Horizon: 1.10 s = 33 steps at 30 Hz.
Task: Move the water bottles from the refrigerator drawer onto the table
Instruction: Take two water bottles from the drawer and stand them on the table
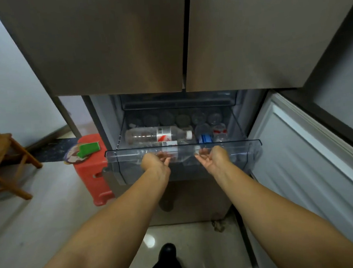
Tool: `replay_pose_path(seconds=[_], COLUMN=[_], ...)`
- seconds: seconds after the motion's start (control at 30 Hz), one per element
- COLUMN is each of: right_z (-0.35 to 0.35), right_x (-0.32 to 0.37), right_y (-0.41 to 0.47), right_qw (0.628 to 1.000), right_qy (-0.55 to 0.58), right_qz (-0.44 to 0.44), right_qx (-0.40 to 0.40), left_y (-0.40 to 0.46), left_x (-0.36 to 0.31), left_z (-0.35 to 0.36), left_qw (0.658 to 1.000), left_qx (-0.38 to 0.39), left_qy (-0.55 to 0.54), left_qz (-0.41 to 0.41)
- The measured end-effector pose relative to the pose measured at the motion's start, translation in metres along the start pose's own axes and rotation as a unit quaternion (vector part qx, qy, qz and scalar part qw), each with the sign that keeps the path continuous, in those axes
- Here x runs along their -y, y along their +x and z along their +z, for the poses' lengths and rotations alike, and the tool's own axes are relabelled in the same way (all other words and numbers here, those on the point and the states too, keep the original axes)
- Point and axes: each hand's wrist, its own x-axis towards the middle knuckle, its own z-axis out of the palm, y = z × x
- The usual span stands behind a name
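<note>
At the drawer (246,149) front, its lip is hooked from below by both hands — left (155,164), right (212,158) — fingers curled. Bottles (158,134) untouched; a release and reach inside is called for next.

Both hands, left hand (155,164) and right hand (213,159), are at the front wall of the drawer (246,149), side by side. Inside, a bottle (158,134) lies on its side, more bottles (191,118) standing behind it. Left of the drawer, a stool (94,172) carries a sponge (88,148).
</note>
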Motion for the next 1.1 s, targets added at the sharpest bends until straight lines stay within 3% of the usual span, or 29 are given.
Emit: replay_pose_path(seconds=[0.33,0.53,0.7,0.77,0.9,1.1], right_z=[-0.029,-0.031,-0.043,-0.048,-0.053,-0.031], right_x=[-0.021,-0.023,-0.021,-0.018,-0.003,0.03], right_y=[-0.052,-0.05,-0.06,-0.066,-0.074,-0.078], right_qw=[0.999,0.999,0.996,0.991,0.96,0.922], right_qy=[-0.034,-0.031,-0.039,-0.073,-0.194,-0.327], right_qz=[0.022,0.025,0.065,0.101,0.159,0.075], right_qx=[-0.019,-0.022,0.037,0.056,0.126,0.191], left_y=[-0.024,-0.017,-0.017,-0.02,-0.023,-0.046], left_x=[0.012,0.011,0.007,0.003,-0.008,-0.035], left_z=[-0.04,-0.044,-0.054,-0.061,-0.067,-0.042], left_qw=[0.999,0.999,0.99,0.971,0.892,0.774], left_qx=[-0.038,-0.009,0.06,0.099,0.177,0.259], left_qy=[0.011,0.037,0.119,0.203,0.405,0.578], left_qz=[-0.007,-0.011,-0.049,-0.078,-0.095,-0.028])
